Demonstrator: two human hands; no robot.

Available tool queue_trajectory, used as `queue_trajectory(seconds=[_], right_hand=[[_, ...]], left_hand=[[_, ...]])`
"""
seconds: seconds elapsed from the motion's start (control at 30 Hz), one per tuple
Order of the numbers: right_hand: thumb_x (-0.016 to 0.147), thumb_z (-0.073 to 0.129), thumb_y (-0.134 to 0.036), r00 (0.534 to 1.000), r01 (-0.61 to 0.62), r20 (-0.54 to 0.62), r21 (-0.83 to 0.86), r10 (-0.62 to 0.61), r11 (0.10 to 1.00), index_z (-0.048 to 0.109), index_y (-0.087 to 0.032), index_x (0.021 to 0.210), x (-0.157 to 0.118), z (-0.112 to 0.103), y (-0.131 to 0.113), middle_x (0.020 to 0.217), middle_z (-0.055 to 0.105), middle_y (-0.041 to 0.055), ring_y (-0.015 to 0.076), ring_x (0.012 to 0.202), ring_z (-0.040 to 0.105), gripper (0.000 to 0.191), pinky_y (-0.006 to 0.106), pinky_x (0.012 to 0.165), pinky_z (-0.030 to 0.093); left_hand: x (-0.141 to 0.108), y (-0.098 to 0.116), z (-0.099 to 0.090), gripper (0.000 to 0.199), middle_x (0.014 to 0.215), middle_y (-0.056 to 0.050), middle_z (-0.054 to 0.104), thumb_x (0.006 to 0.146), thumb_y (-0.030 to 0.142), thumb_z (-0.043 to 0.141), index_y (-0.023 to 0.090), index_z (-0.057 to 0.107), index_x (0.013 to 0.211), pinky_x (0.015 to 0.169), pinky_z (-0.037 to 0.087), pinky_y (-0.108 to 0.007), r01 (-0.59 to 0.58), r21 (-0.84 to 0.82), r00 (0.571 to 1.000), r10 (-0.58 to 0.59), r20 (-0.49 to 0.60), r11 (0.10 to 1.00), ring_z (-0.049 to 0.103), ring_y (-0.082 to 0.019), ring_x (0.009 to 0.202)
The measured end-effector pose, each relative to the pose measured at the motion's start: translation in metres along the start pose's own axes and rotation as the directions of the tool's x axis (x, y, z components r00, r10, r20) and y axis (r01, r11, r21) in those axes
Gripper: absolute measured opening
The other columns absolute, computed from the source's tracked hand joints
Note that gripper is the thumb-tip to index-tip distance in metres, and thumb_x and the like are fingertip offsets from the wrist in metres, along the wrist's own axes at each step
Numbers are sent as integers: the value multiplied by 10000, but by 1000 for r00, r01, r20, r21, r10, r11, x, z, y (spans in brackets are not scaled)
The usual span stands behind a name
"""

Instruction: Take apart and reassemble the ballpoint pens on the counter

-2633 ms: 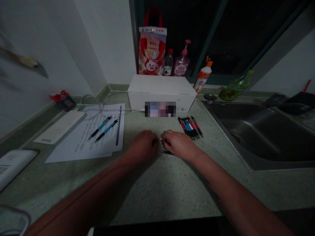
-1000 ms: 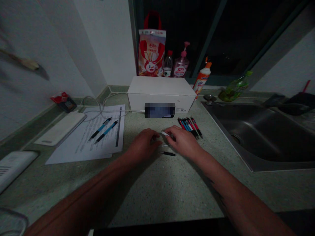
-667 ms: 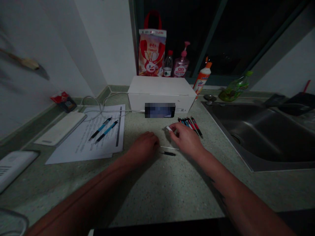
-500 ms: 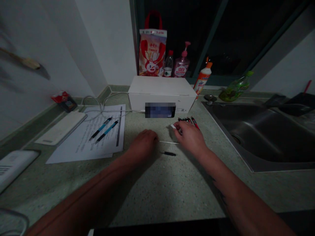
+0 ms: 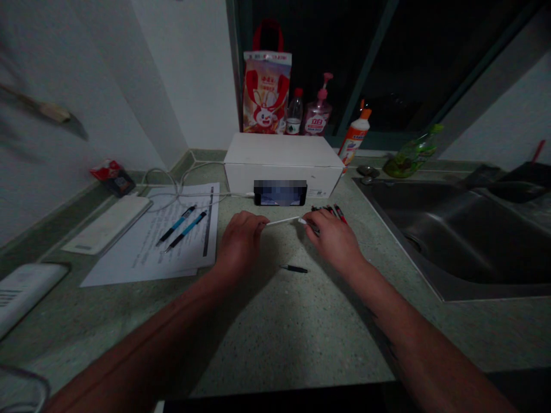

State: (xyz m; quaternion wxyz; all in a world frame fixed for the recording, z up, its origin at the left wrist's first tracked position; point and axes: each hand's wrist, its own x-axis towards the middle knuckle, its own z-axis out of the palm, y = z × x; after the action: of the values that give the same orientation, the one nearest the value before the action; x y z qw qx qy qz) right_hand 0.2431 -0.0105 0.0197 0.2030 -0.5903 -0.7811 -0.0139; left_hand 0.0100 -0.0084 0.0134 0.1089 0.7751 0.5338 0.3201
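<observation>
My left hand (image 5: 241,238) is pinched on one end of a thin white pen refill (image 5: 282,221), raised over the counter and slanting slightly up to the right. The refill's far end reaches a short white pen part (image 5: 302,221) gripped in the fingertips of my right hand (image 5: 333,236). Whether that end is inside the part or only beside it, I cannot tell. Below the hands, a short black pen piece (image 5: 295,268) with a pointed end lies on the counter. Several pens (image 5: 340,213) with black and red parts are partly hidden behind my right hand.
A phone (image 5: 279,195) leans against a white box (image 5: 284,155). Two blue pens (image 5: 186,231) lie on printed paper (image 5: 142,258) at left, beside a white slab-shaped device (image 5: 107,223). A steel sink (image 5: 473,229) is on the right. Bottles (image 5: 317,117) stand behind the box.
My left hand has moved up and left, lifting the refill off the counter so its far end meets the white part. My right hand has barely moved.
</observation>
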Motion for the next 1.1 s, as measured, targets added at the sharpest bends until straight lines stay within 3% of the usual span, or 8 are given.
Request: queue_trajectory(seconds=[0.33, 0.6, 0.73, 0.93, 1.03, 1.1], right_hand=[[997, 566, -222, 1000, 1, -5, -5, -1, 1000, 707, -202, 1089, -1, 3, 0, 1078, 730, 102, 264, 947, 683, 169, 348, 766, 471], [1016, 563, -197, 971, 204, 108, 96, -214, 974, 698, -218, 1085, -2, 2, -11, 1046, 739, 71, 240, 1013, 667, 153, 353, 886, 481], [1011, 572, -175, 955, 237, 156, 114, -253, 965, 700, -217, 1137, -3, 2, -16, 1071, 742, 71, 234, 1026, 669, 184, 350, 908, 487], [1021, 495, -132, 986, 140, 91, 37, -142, 990, 643, -248, 1370, -4, 4, -11, 1156, 735, 88, 243, 1031, 691, 396, 342, 824, 512], [1001, 499, -114, 995, 92, 40, 3, -92, 996, 642, -244, 1376, -4, 6, -8, 1199, 732, 95, 250, 1023, 701, 422, 341, 801, 517], [1002, 506, -119, 996, 82, 20, 0, -82, 997, 651, -239, 1363, -4, 7, -7, 1208, 735, 96, 252, 1022, 707, 406, 344, 803, 522]], left_hand=[[-1, 0, 2, 377, 1012, -118, 710, 1009, 246, 397, 231, 773, 1024, 911, 512, -496, 5, 10, 1000, -5, 10, 1000, 602, -291, 983], [-3, -3, 8, 333, 990, -111, 696, 986, 161, 452, 235, 774, 1026, 913, 503, -463, -108, 47, 994, 106, 34, 993, 610, -283, 1004], [-5, -1, 9, 272, 992, -95, 715, 994, 166, 494, 204, 758, 1049, 936, 504, -445, -167, 12, 982, 166, 92, 986, 628, -267, 997], [-12, 6, 8, 314, 1272, -115, 672, 951, 210, 663, 199, 651, 1264, 1077, 459, -474, -161, 49, 977, 166, -136, 986, 577, -292, 1208], [-15, 10, 10, 184, 1116, -74, 698, 935, 226, 701, 217, 693, 1119, 992, 505, -446, -282, -12, 959, 282, 32, 959, 616, -268, 1086], [-16, 14, 12, 136, 1043, -64, 700, 906, 247, 745, 207, 714, 1032, 943, 520, -439, -354, -59, 910, 359, 207, 933, 620, -267, 1034]])
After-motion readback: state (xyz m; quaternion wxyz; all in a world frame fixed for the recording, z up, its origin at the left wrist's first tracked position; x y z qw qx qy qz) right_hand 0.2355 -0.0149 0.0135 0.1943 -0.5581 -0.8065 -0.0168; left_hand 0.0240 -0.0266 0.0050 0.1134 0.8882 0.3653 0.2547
